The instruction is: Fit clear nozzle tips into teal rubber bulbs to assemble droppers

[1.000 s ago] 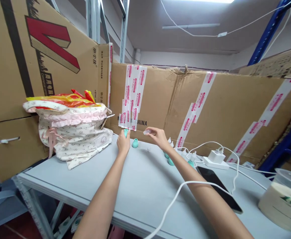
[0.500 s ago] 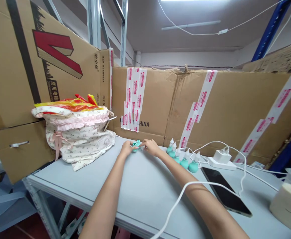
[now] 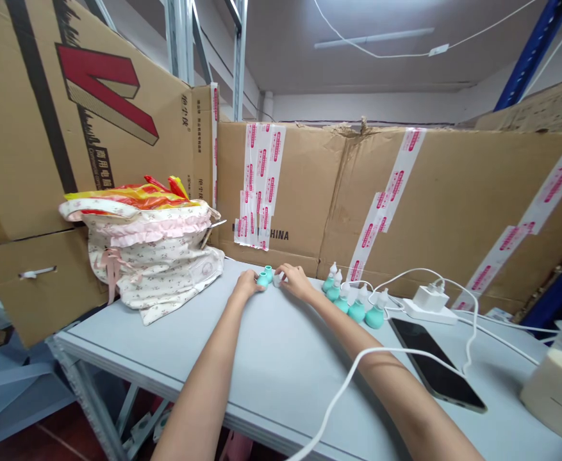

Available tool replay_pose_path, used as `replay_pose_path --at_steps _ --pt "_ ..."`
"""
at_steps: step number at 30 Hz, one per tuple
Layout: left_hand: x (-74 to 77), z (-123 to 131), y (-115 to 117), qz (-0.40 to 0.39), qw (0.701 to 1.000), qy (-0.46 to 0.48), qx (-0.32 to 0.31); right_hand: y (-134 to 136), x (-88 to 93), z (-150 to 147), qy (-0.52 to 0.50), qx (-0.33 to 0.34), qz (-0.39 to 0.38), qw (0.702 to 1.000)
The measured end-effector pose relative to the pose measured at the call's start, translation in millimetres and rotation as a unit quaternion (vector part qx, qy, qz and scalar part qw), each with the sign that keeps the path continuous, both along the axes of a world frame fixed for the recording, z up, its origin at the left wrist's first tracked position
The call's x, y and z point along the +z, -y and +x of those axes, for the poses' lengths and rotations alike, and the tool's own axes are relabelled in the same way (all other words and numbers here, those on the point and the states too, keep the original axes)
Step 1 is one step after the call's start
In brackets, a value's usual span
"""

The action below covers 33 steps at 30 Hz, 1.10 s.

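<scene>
Two small teal squeeze bulbs without tips stand at the back of the table. My left hand (image 3: 247, 282) is curled at the left side of the nearer teal bulb (image 3: 262, 280), with thumb and fingers against it. Just behind it is the other teal bulb (image 3: 268, 273). To their right, my right hand (image 3: 294, 280) has its fingertips closed on a small clear nozzle (image 3: 277, 280), which is low by the table top and partly hidden. Several teal bulbs with clear nozzles fitted (image 3: 356, 310) stand beyond my right forearm.
A floral cloth bag (image 3: 165, 269) sits at the left of the grey table (image 3: 271, 371). Cardboard (image 3: 309, 192) walls the back. At the right are a black phone (image 3: 437, 365), a white charger (image 3: 429, 299) and a plastic cup (image 3: 559, 384). A white cable (image 3: 343, 384) crosses over my right forearm.
My right hand has drawn slightly back from the teal bulbs, and the clear nozzle now shows at its fingertips. My left hand stays beside the bulbs. The view has tilted slightly.
</scene>
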<state>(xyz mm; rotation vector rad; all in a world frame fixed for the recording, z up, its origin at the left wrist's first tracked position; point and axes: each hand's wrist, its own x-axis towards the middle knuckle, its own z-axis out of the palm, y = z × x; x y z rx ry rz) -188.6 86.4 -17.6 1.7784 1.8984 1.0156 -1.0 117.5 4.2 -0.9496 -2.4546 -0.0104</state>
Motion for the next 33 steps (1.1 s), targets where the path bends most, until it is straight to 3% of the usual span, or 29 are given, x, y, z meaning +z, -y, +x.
replay_pose_path --at_steps 7,24,33 --pt "-0.4 1 -2 0.017 0.999 0.035 -0.013 -5 -8.3 0 -0.025 -0.014 -0.025 0.999" --pt "-7.8 3 -8 0.028 0.998 0.050 -0.023 -8 -9.5 -5 -0.070 0.070 -0.016 0.995" --pt "-6.5 3 -6 0.006 0.999 0.018 -0.026 8 5.5 3 -0.018 0.024 0.011 0.999"
